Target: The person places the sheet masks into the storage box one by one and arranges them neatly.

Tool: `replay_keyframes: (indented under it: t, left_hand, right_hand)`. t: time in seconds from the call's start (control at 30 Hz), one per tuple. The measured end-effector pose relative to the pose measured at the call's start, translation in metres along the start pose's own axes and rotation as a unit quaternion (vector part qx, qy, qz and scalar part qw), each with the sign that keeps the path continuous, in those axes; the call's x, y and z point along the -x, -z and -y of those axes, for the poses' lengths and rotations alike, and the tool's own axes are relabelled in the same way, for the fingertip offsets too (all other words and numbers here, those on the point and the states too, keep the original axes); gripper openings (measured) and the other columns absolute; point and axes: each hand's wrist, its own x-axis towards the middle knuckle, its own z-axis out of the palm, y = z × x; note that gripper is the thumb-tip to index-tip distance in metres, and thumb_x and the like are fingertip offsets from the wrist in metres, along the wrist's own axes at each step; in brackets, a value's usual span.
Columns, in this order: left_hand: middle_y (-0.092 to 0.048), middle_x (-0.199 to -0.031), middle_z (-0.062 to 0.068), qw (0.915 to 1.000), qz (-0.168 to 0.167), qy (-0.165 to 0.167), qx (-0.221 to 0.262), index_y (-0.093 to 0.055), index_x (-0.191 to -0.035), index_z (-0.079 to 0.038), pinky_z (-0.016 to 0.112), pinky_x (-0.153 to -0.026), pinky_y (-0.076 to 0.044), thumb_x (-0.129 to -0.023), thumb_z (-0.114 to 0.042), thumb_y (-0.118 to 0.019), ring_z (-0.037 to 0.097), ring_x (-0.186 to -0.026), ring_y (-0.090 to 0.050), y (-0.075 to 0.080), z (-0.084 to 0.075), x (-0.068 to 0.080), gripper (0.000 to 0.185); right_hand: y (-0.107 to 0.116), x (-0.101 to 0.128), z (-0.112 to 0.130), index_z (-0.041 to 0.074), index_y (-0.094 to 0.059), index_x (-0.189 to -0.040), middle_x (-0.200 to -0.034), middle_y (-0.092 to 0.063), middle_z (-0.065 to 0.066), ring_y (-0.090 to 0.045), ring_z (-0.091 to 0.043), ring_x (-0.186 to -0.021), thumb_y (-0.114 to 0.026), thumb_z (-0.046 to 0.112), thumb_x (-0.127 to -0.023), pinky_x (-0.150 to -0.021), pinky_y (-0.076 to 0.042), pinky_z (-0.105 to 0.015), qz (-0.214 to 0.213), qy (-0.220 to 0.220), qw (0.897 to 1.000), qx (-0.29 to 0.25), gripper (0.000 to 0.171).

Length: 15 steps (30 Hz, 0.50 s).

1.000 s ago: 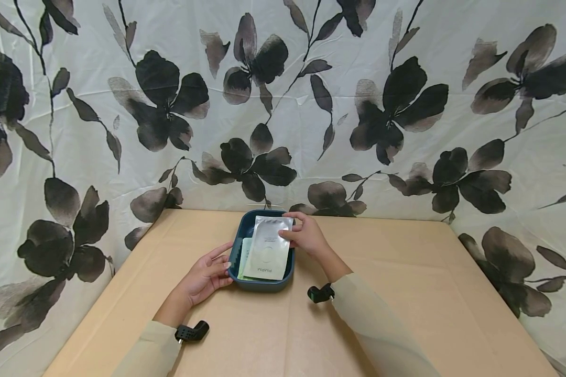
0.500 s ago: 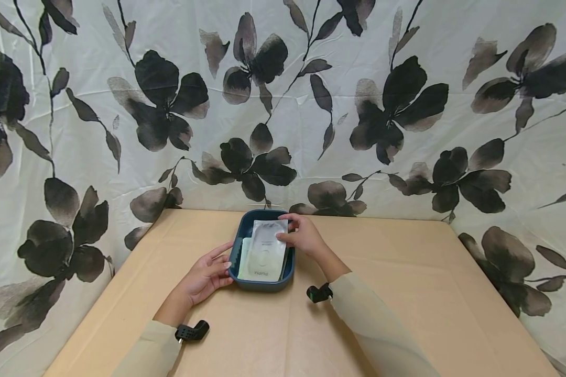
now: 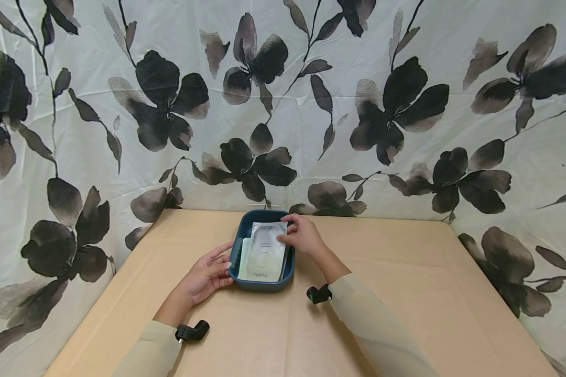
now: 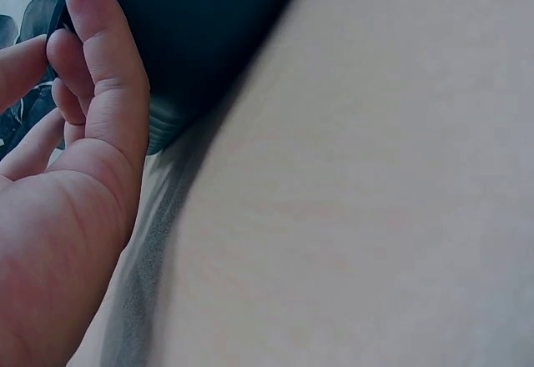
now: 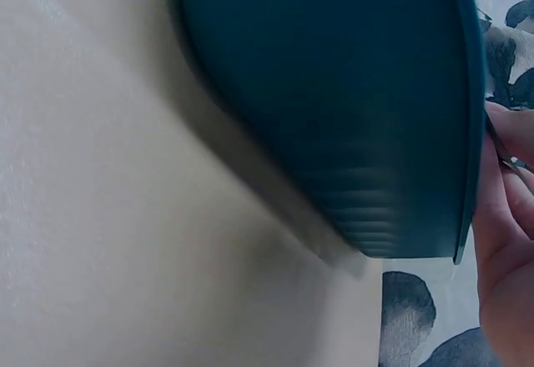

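A dark blue plastic bin [image 3: 261, 287] stands on the table near its back edge. In it lies a silvery-white flat sachet printed PMPM [image 3: 263, 256], partly covering a pale green packet [image 3: 243, 250] at the left. My right hand [image 3: 304, 235] reaches over the bin's right rim and pinches the sachet's right edge between thumb and fingers; the right wrist view shows this hand [image 5: 509, 242] beside the rim. My left hand [image 3: 206, 275] holds the bin's left rim, and the left wrist view shows its thumb [image 4: 108, 75] against the outer wall.
The tan-covered table [image 3: 273, 335] spreads out in front of the bin and to both sides. A white cloth with dark flowers [image 3: 320, 131] hangs right behind the table's back edge. Both wrists wear a small black camera [image 3: 192, 331].
My right hand has lowered the sachet into the bin and slightly left, so it now sits below the right rim. The left hand and the bin have stayed in place.
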Motion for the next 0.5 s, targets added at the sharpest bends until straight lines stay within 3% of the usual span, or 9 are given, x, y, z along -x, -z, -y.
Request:
replay_keyframes:
  t: [0.23,0.5]
  left_hand:
    - [-0.060,-0.115,0.005,0.9996,-0.025,0.014,-0.003,-0.017,-0.164,-0.013,0.031,-0.080,-0.062,-0.105,0.001,-0.048,0.015,-0.085,-0.067,-0.0019,-0.0012,0.0009,0.068]
    - [-0.059,-0.117,0.006,0.9996,-0.024,0.016,-0.006,-0.018,-0.164,-0.013,0.031,-0.080,-0.062,-0.105,0.001,-0.048,0.015,-0.086,-0.067,-0.0034,-0.0027,0.0005,0.068]
  right_hand:
    - [0.0002,-0.0001,0.0006,0.006,-0.067,-0.127,-0.091,-0.070,-0.010,-0.065,-0.014,-0.071,-0.085,0.008,-0.083,-0.068,-0.055,-0.024,-0.009,-0.024,0.999,-0.031,0.048]
    - [-0.0001,-0.0020,0.0007,0.007,-0.068,-0.124,-0.088,-0.074,-0.007,-0.063,-0.015,-0.076,-0.088,0.013,-0.081,-0.068,-0.053,-0.025,-0.026,-0.026,0.999,0.002,0.047]
